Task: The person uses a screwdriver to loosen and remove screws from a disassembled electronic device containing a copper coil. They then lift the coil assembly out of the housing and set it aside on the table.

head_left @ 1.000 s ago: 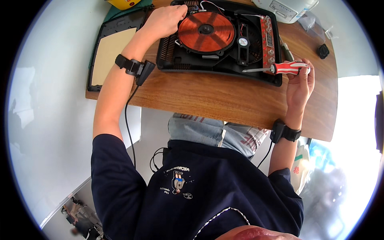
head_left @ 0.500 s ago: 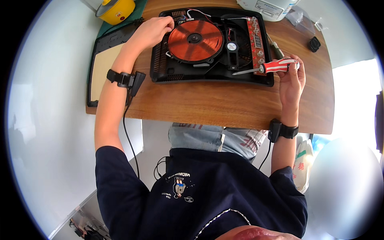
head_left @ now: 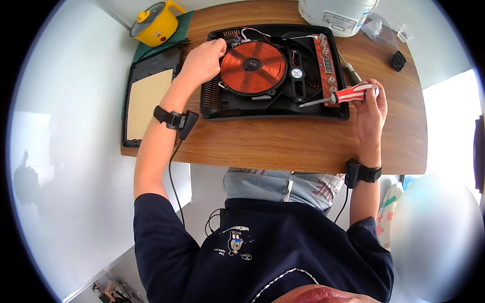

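Observation:
An opened induction cooker's black lower housing (head_left: 237, 112) lies on the table, its round copper coil (head_left: 270, 65) exposed. At the coil's upper left edge, my left hand (head_left: 203, 61) is closed, fingertips pinched together; whatever is between them is hidden. Along the housing's right side runs a red circuit board (head_left: 324, 63) with a small display. My right hand (head_left: 371, 108) grips a red-and-white screwdriver (head_left: 353, 93) by its handle. Its metal shaft points left over the housing's lower right corner. Right of the coil sits a black fan (head_left: 297, 86).
A black-framed panel with a beige sheet (head_left: 150, 103) lies at the left. Behind it stands a yellow pot (head_left: 156, 25) on a green mat. A white appliance (head_left: 333, 17) stands at the back. Another screwdriver (head_left: 352, 74) and a small black part (head_left: 398, 61) lie at the right.
The whole scene has shifted slightly down and right in the picture. My hands keep nearly the same places against the cooker, and the right one still holds the screwdriver.

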`<state>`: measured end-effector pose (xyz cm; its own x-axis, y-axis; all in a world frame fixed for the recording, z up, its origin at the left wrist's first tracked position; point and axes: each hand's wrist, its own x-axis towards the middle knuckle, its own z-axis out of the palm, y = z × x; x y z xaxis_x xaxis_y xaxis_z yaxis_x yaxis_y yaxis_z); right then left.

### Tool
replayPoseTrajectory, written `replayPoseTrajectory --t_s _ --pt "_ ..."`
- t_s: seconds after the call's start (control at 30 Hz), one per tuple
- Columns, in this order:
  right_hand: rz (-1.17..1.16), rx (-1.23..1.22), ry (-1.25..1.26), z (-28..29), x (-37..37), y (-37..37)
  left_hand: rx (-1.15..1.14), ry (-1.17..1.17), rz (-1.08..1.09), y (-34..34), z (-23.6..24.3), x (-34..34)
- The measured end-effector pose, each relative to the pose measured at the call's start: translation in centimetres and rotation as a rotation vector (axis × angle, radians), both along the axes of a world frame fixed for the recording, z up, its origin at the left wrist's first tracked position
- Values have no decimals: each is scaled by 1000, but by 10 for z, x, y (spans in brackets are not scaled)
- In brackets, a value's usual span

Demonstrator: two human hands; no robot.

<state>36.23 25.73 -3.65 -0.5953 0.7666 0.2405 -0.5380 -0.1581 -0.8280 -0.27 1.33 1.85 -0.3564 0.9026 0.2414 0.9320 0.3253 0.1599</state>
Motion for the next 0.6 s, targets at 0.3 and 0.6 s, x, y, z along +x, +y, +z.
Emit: replayPoseTrajectory --t_s 0.3,0.6 --pt "-9 -18 43 -5 1 4 46 -183 -31 -6 4 -8" --pt "-51 316 16 84 -35 -8 394 -123 -161 -9 -16 -13"
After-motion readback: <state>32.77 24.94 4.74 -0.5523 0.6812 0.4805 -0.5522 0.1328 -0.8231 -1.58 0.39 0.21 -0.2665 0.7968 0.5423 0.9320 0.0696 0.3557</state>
